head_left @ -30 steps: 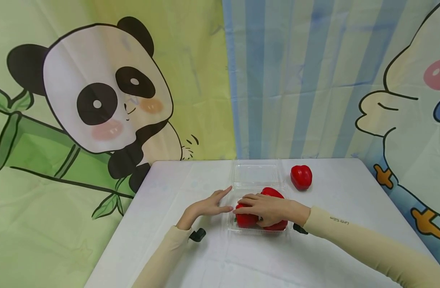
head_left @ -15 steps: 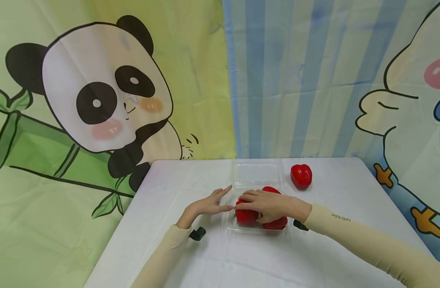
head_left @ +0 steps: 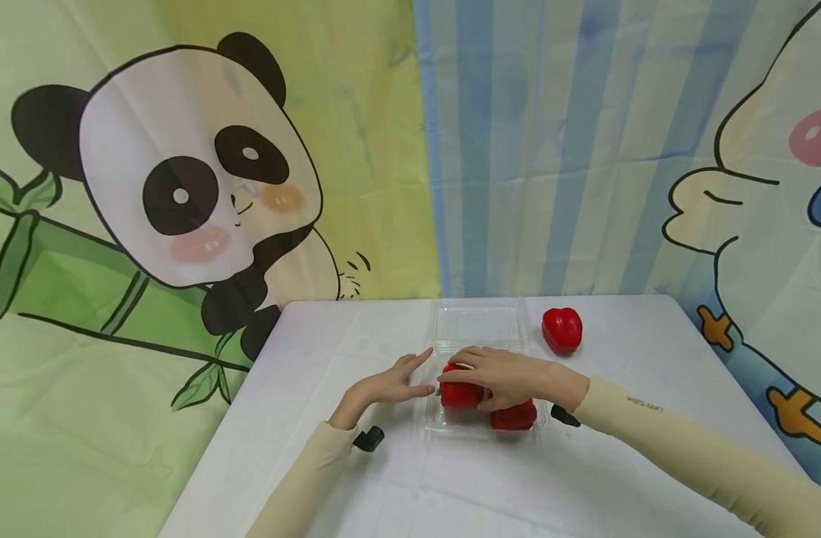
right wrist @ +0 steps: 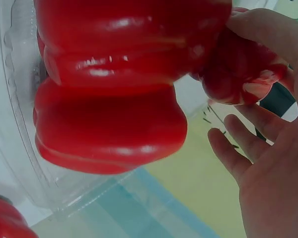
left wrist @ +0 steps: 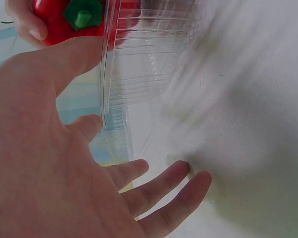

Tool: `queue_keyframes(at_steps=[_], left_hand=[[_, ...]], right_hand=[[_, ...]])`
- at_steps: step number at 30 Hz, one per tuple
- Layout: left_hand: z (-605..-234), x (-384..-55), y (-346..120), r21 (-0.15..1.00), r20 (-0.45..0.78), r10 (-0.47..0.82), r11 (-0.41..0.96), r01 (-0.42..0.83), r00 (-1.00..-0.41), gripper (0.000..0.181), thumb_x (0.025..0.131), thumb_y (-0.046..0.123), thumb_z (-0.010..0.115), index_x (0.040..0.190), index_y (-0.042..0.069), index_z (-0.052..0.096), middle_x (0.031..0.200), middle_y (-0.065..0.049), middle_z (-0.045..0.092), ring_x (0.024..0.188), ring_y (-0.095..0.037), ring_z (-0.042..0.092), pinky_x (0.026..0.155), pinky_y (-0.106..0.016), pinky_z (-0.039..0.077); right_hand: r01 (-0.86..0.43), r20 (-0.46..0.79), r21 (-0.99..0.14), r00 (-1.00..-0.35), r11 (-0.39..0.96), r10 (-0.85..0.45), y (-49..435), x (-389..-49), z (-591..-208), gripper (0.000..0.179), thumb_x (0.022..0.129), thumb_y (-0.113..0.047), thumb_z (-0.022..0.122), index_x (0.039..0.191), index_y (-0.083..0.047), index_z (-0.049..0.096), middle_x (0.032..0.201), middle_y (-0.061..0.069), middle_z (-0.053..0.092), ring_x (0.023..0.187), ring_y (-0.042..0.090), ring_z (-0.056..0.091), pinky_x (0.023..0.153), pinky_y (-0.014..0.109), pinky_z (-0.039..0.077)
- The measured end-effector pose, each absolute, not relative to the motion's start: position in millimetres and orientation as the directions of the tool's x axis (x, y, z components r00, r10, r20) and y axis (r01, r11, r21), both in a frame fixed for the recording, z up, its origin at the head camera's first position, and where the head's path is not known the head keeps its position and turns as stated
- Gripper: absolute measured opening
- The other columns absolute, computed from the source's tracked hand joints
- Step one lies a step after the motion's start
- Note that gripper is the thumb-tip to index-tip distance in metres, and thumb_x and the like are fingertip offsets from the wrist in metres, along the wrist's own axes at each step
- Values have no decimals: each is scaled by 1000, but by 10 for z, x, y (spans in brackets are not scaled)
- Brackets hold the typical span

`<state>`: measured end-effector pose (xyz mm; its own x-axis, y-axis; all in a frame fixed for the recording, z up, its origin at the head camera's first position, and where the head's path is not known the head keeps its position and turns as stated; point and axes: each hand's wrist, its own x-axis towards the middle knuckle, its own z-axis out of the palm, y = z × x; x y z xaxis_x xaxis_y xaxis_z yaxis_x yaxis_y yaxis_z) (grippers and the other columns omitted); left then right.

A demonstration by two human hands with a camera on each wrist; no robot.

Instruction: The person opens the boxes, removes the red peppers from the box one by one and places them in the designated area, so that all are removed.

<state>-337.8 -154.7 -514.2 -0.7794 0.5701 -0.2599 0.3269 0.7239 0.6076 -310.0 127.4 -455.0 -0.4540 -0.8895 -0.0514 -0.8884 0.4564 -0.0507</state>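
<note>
My right hand (head_left: pixel 507 377) grips a red bell pepper (head_left: pixel 461 387) between thumb and fingers, over the left part of a clear plastic clamshell box (head_left: pixel 444 427). Its green stem (left wrist: pixel 83 16) faces my left hand. Another red bell pepper (head_left: pixel 514 415) sits in the box at the front right. Behind it lies a further red pepper (right wrist: pixel 109 131), hidden by my right hand in the head view. My left hand (head_left: pixel 390 385) is spread at the box's left side, thumb and forefinger tips at the rim, the other fingers reaching out near the table.
A loose red bell pepper (head_left: pixel 562 331) stands on the white table (head_left: pixel 356 478) behind and right of the box. The box's clear lid (head_left: pixel 477 326) lies folded back toward the rear edge. A printed curtain (head_left: pixel 518 149) hangs behind the table.
My right hand has moved up and slightly back with the bell pepper, now covering the rear pepper in the head view. My left hand has stayed in place.
</note>
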Motion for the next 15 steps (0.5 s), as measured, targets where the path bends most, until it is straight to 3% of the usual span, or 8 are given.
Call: queue_keyframes(at_steps=[15], left_hand=[[-5131,-3355,-1531,613,-273,556,730,304,-785,86,96,58,57,163,28,12,165,-17,18,151,-38,23,115,-65,30]], right_hand=[[-834,-3,-137,-539,534,-842,1447,-3099,-4365,88,77,-30,87,151,-32,40,148,7,48,136,28,44,94,47,56]])
